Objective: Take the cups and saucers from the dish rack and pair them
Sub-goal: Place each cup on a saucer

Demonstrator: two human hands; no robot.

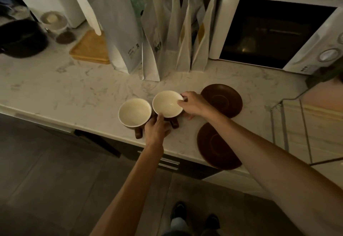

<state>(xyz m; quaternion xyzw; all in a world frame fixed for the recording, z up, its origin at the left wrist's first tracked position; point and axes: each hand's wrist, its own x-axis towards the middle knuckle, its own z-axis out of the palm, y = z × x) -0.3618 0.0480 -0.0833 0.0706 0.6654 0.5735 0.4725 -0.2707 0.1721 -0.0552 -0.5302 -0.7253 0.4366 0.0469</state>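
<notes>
Two brown cups with cream insides stand side by side on the marble counter. My right hand [193, 104] grips the right cup [167, 103] at its far rim. My left hand [156, 130] touches the near rim of that cup, between the two; its palm hides the cup's lower side. The left cup [134, 112] stands free, with a brown handle pointing toward me. Two brown saucers lie bare on the counter to the right: the far saucer [224, 100] just behind my right hand, the near saucer [215, 146] at the counter's front edge.
A wire dish rack [285, 124] stands at the right. Several tall paper bags [167, 37] line the back, with a white microwave [278, 31] to their right. A wooden board [91, 48], jars and a black pot [22, 39] sit at the back left.
</notes>
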